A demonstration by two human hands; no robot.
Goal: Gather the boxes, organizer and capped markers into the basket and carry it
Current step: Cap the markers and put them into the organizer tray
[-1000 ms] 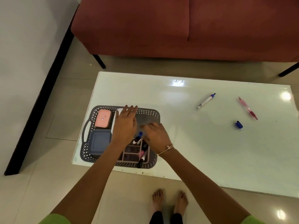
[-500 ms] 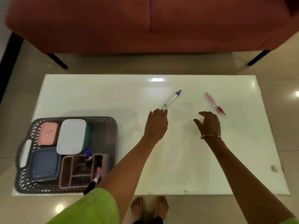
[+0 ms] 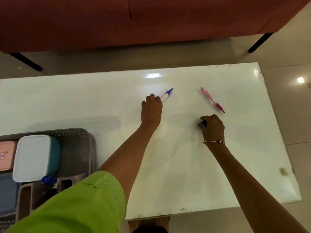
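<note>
The basket (image 3: 80, 140) sits at the left end of the white surface (image 3: 185, 165). It already holds a pink box (image 3: 6, 155), a white-lidded teal box (image 3: 32, 157), a blue box (image 3: 7, 194) and the organizer (image 3: 25, 199), which has a blue-capped marker (image 3: 48, 179) standing in it.

A second ago both hands were down in the basket at the organizer. Half a second ago they had moved out over the bare surface with fingers spread. Now each has landed on something.

Right of the basket and further back, the left hand (image 3: 151, 111) has its fingers curled over the barrel of the uncapped blue marker (image 3: 166, 95), whose tip points away from the basket. Further right again, the right hand (image 3: 212, 126) pinches the loose blue cap (image 3: 204, 123) between curled fingers and thumb. Both things look to be still on the surface.

Farthest from the basket lies the pink pen (image 3: 212, 100), untouched, just beyond the right hand.

So the packing has probably moved on to capping. Marker and cap must likely be joined before they go back to the basket, and the pen is left to collect.
</note>
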